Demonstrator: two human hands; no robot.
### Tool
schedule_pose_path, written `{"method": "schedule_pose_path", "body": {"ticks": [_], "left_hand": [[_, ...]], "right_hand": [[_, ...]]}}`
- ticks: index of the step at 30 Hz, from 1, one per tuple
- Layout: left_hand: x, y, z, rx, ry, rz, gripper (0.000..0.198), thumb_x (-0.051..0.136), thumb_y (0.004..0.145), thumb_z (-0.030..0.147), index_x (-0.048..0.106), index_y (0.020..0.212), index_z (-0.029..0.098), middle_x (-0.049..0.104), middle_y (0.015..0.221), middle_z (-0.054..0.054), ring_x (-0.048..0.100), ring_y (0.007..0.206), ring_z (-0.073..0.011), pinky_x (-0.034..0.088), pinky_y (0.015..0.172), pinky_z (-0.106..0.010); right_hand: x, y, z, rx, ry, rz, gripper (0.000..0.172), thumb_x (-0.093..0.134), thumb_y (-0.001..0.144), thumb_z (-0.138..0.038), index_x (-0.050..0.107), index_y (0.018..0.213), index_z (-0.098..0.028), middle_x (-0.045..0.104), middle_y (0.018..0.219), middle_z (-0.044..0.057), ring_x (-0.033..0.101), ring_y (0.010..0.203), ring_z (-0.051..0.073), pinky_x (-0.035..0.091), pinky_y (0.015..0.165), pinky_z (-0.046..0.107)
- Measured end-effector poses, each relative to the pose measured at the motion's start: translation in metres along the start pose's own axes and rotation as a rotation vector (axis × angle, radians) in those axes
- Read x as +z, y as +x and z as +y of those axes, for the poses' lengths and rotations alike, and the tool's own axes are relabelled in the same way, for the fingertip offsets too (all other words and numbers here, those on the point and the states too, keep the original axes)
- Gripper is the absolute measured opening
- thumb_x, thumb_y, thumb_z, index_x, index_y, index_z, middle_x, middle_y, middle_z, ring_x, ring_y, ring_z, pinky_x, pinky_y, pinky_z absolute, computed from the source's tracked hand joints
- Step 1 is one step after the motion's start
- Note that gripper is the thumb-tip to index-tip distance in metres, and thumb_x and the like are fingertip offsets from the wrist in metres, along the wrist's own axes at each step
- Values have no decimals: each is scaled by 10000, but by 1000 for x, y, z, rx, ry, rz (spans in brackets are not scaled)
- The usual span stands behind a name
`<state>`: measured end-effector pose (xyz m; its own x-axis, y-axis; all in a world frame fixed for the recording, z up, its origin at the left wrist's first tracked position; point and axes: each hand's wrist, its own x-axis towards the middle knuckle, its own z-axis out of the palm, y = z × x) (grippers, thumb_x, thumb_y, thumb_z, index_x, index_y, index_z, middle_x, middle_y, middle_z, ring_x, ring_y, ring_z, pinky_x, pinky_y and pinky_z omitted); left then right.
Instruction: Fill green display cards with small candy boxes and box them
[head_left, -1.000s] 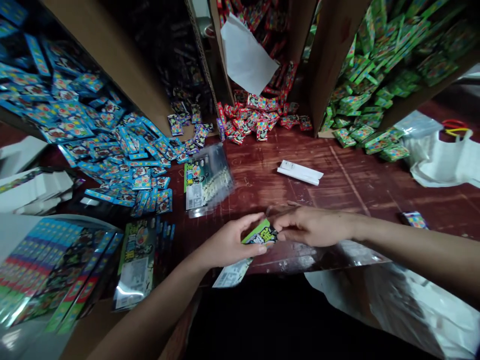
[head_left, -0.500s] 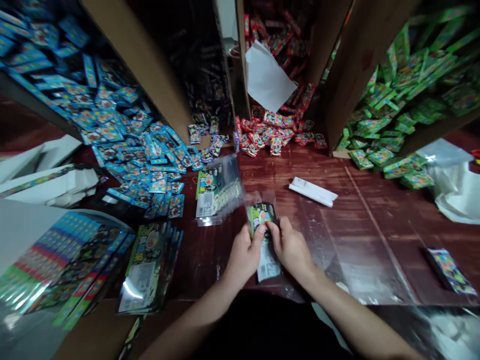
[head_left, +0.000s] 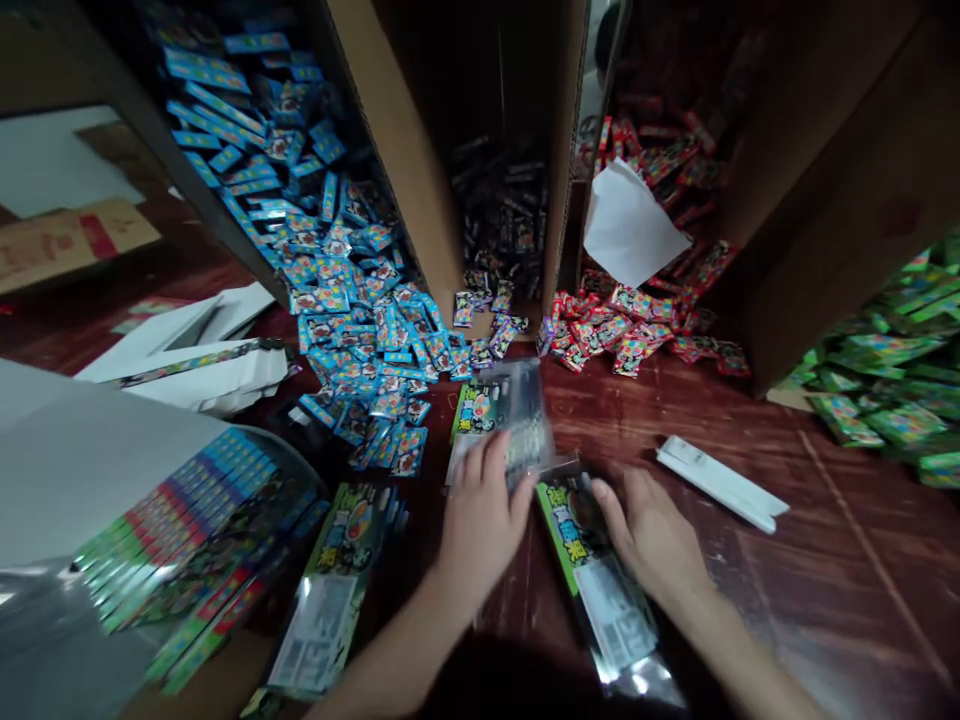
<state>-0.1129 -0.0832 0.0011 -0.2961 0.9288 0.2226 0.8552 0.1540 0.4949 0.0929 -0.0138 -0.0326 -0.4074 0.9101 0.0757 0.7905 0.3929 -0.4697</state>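
Over my link I see the printed pouch [head_left: 600,590] on the tabletop [head_left: 847,580], my right hand [head_left: 660,530] at its right edge, my left hand [head_left: 480,530] to its left. Behind-left of it lie flat sleeves [head_left: 534,405]; farther left, a pouch stack [head_left: 326,600]; right, a folded strip [head_left: 720,485]; well behind, cardboard boxes [head_left: 401,140] with sachets [head_left: 337,265].

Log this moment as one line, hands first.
left hand: open, over packet stack | right hand: at nearer packet | white strip: on table
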Motion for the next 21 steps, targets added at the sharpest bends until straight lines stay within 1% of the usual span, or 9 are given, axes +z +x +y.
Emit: {"method": "schedule_pose_path", "body": {"ticks": [3, 4, 6, 8, 10, 12, 15, 18, 21], "left_hand": [[-20, 99, -21, 66, 515, -137, 403, 499, 979, 306, 557, 1345, 149, 671, 1257, -149, 599, 1165, -301, 480, 980, -412], [-22, 133, -27, 62, 571, -165, 380, 538, 945, 263, 599, 1290, 114, 689, 1200, -182, 611, 1134, -321, 491, 925, -411], [-25, 189, -41, 88, 643, -230, 286, 566, 884, 157, 685, 1134, 84, 723, 1069, -204, 635, 1067, -337, 489, 854, -407], [-27, 224, -55, 163, 696, -294, 238, 537, 859, 88, 730, 998, 80, 734, 984, -205, 637, 1036, -333, 464, 844, -410], [-29, 237, -71, 283, 748, -355, 260, 497, 880, 86, 745, 957, 101, 731, 1016, -193, 604, 1094, -324, 425, 898, -422], [-32, 237, -86, 407, 791, -419, 241, 520, 890, 141, 752, 955, 129, 717, 1089, -176, 545, 1179, -320, 370, 971, -437], [-33, 234, -107, 508, 851, -511, 236, 696, 785, 314, 754, 931, 138, 703, 1099, -179, 502, 1198, -353, 304, 1032, -477], [-28, 241, -121, 526, 895, -551, 485, 752, 695, 465, 729, 1030, 115, 701, 1077, -198, 516, 1148, -378, 268, 1052, -524], [-21, 253, -126, 493, 923, -553, 598, 711, 721, 480, 660, 1186, 107, 687, 1156, -198, 505, 1176, -375, 243, 1065, -529]], "right_hand": [[-12, 77, 0, -226, -100, 160, 460, 467, 1001, -464, 529, 1333, -152, 638, 1240, 169, 596, 1156, 326, 501, 968, 475], [-12, 106, -4, -305, -158, 189, 475, 487, 994, -434, 516, 1361, -134, 625, 1257, 181, 583, 1151, 329, 498, 970, 476], [-7, 161, -19, -493, -260, 154, 466, 472, 1000, -331, 487, 1407, -103, 588, 1338, 195, 548, 1188, 322, 475, 999, 468], [3, 209, -40, -649, -295, 98, 425, 417, 1013, -236, 494, 1422, -150, 547, 1440, 137, 495, 1269, 292, 439, 1040, 433], [17, 248, -62, -771, -307, 49, 410, 362, 1024, -196, 525, 1401, -200, 533, 1479, 85, 455, 1311, 280, 413, 1046, 432], [32, 279, -79, -844, -316, 12, 393, 349, 1025, -186, 563, 1354, -208, 564, 1453, 86, 452, 1304, 293, 389, 1044, 466], [48, 306, -92, -869, -319, -33, 355, 394, 994, -148, 618, 1268, -185, 686, 1251, 121, 508, 1207, 312, 389, 1016, 502], [44, 306, -94, -877, -306, -40, 394, 383, 989, -126, 590, 1317, -192, 698, 1150, 128, 519, 1161, 314, 431, 959, 477], [17, 271, -81, -819, -150, 23, 490, 357, 1004, -132, 450, 1468, -262, 632, 1215, 117, 545, 1132, 290, 474, 917, 442]]}}
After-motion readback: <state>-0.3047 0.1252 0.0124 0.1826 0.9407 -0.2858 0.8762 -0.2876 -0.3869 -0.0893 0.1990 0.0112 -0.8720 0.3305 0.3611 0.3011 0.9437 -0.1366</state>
